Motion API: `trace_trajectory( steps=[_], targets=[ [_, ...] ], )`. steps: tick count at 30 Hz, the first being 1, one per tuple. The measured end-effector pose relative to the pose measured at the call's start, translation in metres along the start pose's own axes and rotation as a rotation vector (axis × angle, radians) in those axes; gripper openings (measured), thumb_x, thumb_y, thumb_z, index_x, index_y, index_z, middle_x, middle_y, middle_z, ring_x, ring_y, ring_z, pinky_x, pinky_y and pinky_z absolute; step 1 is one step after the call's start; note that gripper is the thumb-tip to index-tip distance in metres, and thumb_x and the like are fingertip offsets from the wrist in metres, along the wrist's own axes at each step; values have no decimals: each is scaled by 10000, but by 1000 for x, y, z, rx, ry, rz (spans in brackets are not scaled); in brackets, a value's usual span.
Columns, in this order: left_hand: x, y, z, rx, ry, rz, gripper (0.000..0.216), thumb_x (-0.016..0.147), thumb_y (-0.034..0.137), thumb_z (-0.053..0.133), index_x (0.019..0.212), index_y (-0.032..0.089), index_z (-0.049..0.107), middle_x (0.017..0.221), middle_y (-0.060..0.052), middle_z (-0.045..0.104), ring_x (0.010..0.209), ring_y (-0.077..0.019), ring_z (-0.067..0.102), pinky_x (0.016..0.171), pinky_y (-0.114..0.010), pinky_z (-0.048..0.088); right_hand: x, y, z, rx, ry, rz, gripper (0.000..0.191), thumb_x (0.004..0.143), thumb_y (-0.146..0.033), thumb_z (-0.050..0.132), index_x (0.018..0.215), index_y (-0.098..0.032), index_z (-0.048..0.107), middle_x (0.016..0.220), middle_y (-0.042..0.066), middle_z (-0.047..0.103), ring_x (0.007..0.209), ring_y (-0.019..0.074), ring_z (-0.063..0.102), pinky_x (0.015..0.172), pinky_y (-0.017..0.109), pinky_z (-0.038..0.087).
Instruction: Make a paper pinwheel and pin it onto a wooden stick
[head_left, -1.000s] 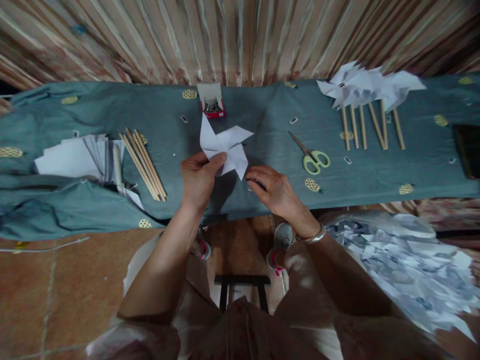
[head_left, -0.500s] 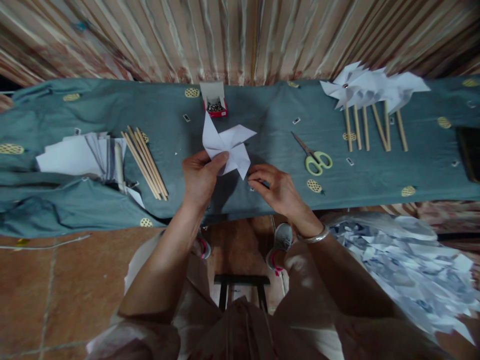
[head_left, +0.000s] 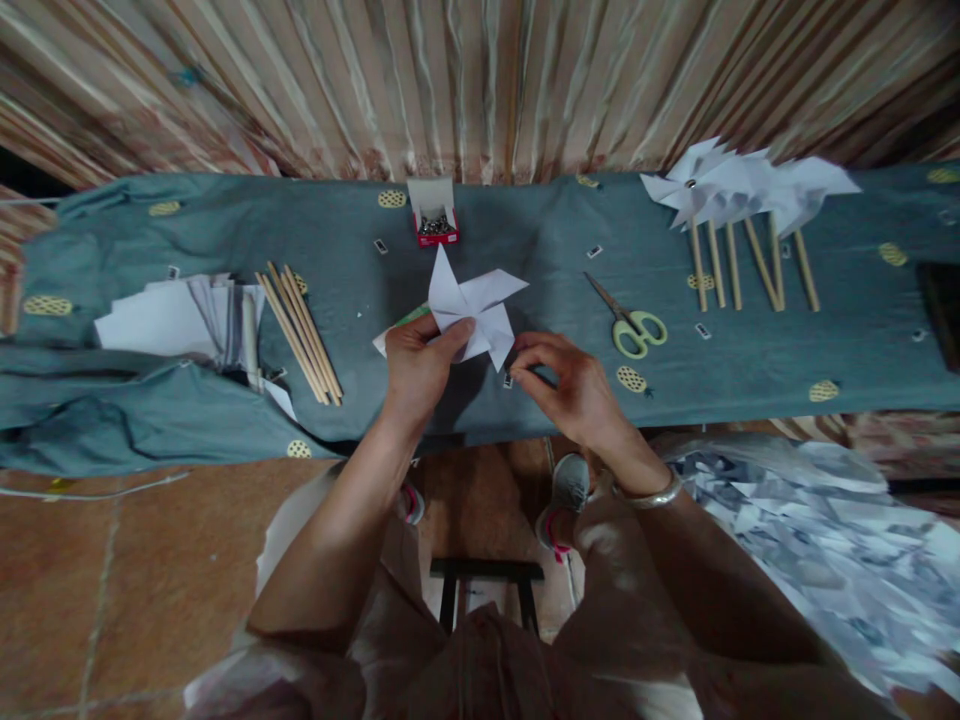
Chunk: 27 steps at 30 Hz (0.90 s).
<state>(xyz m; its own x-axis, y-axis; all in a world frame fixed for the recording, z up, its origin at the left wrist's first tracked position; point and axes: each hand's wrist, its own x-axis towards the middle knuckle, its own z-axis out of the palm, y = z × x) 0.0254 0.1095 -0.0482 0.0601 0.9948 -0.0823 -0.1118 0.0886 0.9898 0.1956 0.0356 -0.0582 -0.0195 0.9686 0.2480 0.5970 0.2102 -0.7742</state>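
Note:
My left hand (head_left: pixel 421 362) pinches a white folded paper pinwheel (head_left: pixel 480 308) between thumb and fingers, with its four pointed blades spread out. Under its left side, by my fingers, a green and white flat piece (head_left: pixel 397 328) partly shows. Close to the pinwheel's lower right tip is my right hand (head_left: pixel 566 385), thumb and forefinger pressed together; whatever they hold is too small to make out. Just beyond the pinwheel stands an open red and white box (head_left: pixel 439 236) of small metal pins. Green-handled scissors (head_left: pixel 630 325) lie to the right of my right hand.
Wooden sticks (head_left: pixel 304 335) and a stack of white paper (head_left: pixel 161 322) lie on the left of the green cloth (head_left: pixel 360 250). Several pinwheels on sticks (head_left: pixel 750 190) rest at the far right. A clear bag of paper pieces (head_left: pixel 825 540) sits below the table's right side.
The view has shifted slightly. Both hands and the pinwheel have moved a little to the right and nearer me. The green and white piece now shows beneath the pinwheel.

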Motion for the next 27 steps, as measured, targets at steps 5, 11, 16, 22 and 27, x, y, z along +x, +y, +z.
trace_trajectory(
  steps=[5,11,16,22,27],
  targets=[
    [-7,-1,5,19,-56,-6,60,695,264,794,746,234,805,788,1,786,720,-178,678,722,-307,546,6,-15,-13,65,130,-1,26,872,-237,715,851,-250,708,1428,74,585,1356,291,531,1150,540,406],
    [-15,-3,10,39,-148,9,125,696,319,815,761,212,808,779,-8,784,696,-169,663,687,-288,529,10,-19,-7,64,152,13,29,876,-259,716,877,-281,697,1586,-10,418,1533,274,309,1261,551,272],
    [-16,-4,11,8,-168,9,184,690,367,839,765,204,800,750,-6,768,705,-167,658,690,-282,525,11,-14,-5,112,186,14,19,877,-266,719,883,-271,702,1572,23,450,1496,280,381,1246,548,309],
    [-17,-5,10,30,-166,3,189,696,373,831,786,209,806,774,-4,773,702,-160,652,691,-281,517,11,-10,-2,156,191,0,17,875,-258,721,882,-243,715,1563,43,466,1467,304,431,1213,522,388],
    [-18,-4,9,28,-171,20,148,707,326,817,791,204,813,798,-9,780,724,-168,659,707,-283,514,11,-8,1,193,195,20,10,883,-269,713,873,-265,712,1552,16,484,1459,277,447,1206,511,408]
  ],
)
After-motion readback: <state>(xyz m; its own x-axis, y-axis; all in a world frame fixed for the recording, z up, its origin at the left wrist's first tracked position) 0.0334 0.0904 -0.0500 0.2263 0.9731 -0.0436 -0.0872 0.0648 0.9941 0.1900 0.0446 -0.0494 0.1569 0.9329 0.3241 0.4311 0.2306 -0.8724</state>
